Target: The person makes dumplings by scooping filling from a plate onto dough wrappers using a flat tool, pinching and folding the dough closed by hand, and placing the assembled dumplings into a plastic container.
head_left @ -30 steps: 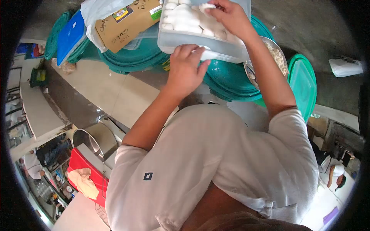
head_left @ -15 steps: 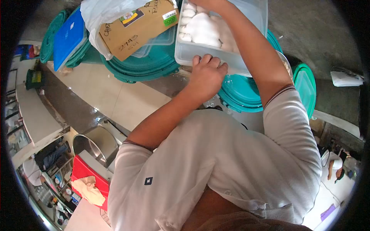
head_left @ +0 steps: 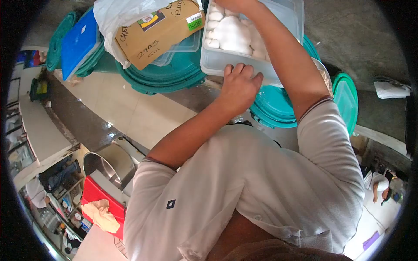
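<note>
A translucent plastic container (head_left: pixel 213 62) holds rounded white pieces that look like dough balls (head_left: pixel 235 37), partly washed out by glare. My left hand (head_left: pixel 240 87) is in front of its near wall, knuckles up and fingers curled under. Whether those fingers grip anything is hidden. Across the container reaches my right arm, with my right hand (head_left: pixel 237 4) over the far left part of the white pieces. The frame's top edge cuts off its fingers, so their hold does not show.
Left of the container, a cardboard box (head_left: pixel 161 35) with a white plastic bag (head_left: pixel 109 26) rests on a teal lidded tub (head_left: pixel 150 89). Another teal lid (head_left: pixel 272 106) lies below the container. A blue lid (head_left: pixel 78 41), steel pot (head_left: pixel 109 163) and red box (head_left: pixel 93 189) are farther left.
My left hand has shifted slightly right and a little toward me, its fingers still curled. The whole view has drifted slightly right. My right hand stays over the container.
</note>
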The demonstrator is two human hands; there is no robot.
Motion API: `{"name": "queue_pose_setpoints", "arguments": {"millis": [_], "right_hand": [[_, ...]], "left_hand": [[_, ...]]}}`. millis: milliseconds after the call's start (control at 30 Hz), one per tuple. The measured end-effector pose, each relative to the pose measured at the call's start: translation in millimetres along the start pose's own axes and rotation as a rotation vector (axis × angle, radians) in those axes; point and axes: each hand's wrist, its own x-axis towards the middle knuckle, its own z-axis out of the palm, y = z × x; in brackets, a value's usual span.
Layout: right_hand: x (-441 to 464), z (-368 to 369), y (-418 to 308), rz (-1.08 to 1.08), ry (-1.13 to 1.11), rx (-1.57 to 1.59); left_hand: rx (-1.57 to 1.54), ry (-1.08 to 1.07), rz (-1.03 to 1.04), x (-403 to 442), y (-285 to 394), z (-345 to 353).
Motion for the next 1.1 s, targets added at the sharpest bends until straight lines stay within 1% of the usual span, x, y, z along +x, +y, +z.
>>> {"name": "queue_pose_setpoints", "arguments": {"millis": [33, 67, 133, 167, 233, 267, 300, 333, 367, 400, 467, 500, 533, 600, 633, 700, 733, 800, 833, 867, 933, 967, 1000, 1067, 1100], "right_hand": [[-3, 0, -1, 0.092, -0.051, -0.022], [-7, -1, 0, 0.091, -0.046, -0.019], [-18, -5, 0, 0.047, 0.095, 0.032], [-25, -8, 1, 0.047, 0.101, 0.033], [-50, -25, -4, 0.178, 0.109, 0.172], [-67, -34, -5, 0.178, 0.114, 0.173], [-87, -45, -4, 0.053, 0.205, 0.166], [-109, -55, 0, -0.073, 0.297, 0.158], [-134, -63, 9, -0.109, 0.234, 0.216], [-161, -72, 17, -0.145, 0.17, 0.274], [-230, -95, 10, -0.007, 0.172, 0.302], [-262, -104, 13, 0.073, 0.101, 0.3], [-294, -113, 17, 0.156, 0.029, 0.298], [-357, -131, 23, 0.255, -0.024, 0.251], [-384, -136, 30, 0.278, -0.013, 0.249], [-439, -139, 41, 0.584, -0.276, 0.009], [-462, -136, 44, 0.614, -0.267, 0.008], [-501, -128, 45, 0.639, -0.269, -0.039], [-507, -130, 37, 0.672, -0.35, -0.029], [-517, -125, 38, 0.688, -0.344, -0.025], [-539, -96, 45, 0.582, -0.131, 0.077], [-545, -79, 53, 0.539, -0.122, 0.051], [-545, -80, 50, 0.545, -0.118, 0.055], [-540, -85, 37, 0.528, -0.135, 0.033], [-542, -87, 34, 0.506, -0.192, -0.03]], "left_hand": [[-0.019, 0.029, -0.011, 0, 1, 1], [-0.037, 0.058, -0.02, 2, 2, 3], [-0.039, 0.069, -0.035, 4, 6, 2], [-0.046, 0.082, -0.053, 6, 8, 0], [-0.048, 0.114, -0.067, 11, 10, -4], [-0.053, 0.147, -0.084, 13, 11, -4], [-0.05, 0.148, -0.081, 16, 9, -3], [-0.122, 0.167, -0.083, 19, 7, -2], [-0.193, 0.186, -0.084, 20, 7, -1], [-0.187, 0.187, -0.081, 22, 12, -2], [-0.421, 0.237, -0.29, 27, 28, -11], [-0.523, 0.199, -0.383, 31, 40, -22], [-0.521, 0.195, -0.379, 32, 48, -26], [-1.009, 0.099, -0.703, 35, 63, -29], [-1.015, 0.076, -0.69, 37, 70, -30], [-2.085, 0.148, -0.68, 42, 85, -26], [-2.094, 0.11, -0.679, 43, 95, -27], [-2.113, -0.015, -0.608, 43, 119, -25], [-1.919, 0.014, -0.731, 41, 128, -12], [-1.92, -0.007, -0.73, 37, 136, 1], [-1.337, -0.175, -0.783, 27, 151, 22], [-1.031, -0.226, -0.636, 25, 158, 28], [-1.027, -0.234, -0.633, 26, 166, 29], [-0.537, -0.392, -0.475, 26, 182, 28], [-0.471, -0.25, -0.314, 19, 183, 39]]}}
